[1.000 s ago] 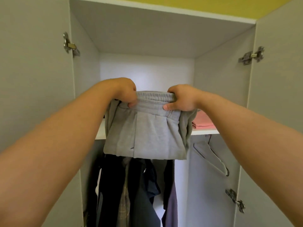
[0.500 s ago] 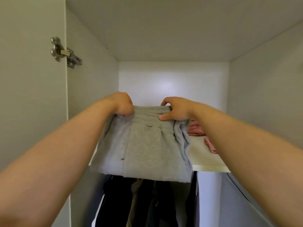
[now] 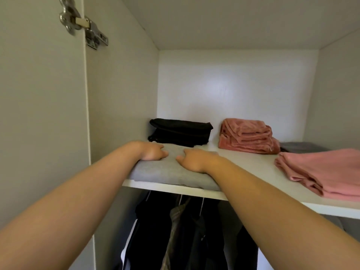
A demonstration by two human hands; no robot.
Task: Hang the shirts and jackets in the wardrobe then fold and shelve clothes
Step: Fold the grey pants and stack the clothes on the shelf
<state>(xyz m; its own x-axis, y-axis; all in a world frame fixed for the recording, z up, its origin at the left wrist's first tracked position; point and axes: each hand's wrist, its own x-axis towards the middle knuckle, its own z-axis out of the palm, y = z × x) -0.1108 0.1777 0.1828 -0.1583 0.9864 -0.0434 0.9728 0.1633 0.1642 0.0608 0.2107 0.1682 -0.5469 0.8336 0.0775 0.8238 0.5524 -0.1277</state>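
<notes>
Under left hand point(image 3: 153, 152), right hand point(image 3: 191, 159) (curled, grip unclear) we are pressing folded grey trousers point(image 3: 165, 172) onto white shelf point(image 3: 243, 160); beyond, folded pink piles point(image 3: 245, 135); below, dark garments point(image 3: 155, 230) hanging.

The left forearm point(image 3: 78, 191) and right forearm point(image 3: 272, 195), both bare, reach forward from the near corners and converge at the middle. The left grip point(image 3: 153, 152) and right grip point(image 3: 191, 160) lie knuckles-up, just beside each other, fingers curled inward; whether they pinch anything is unclear.
</notes>
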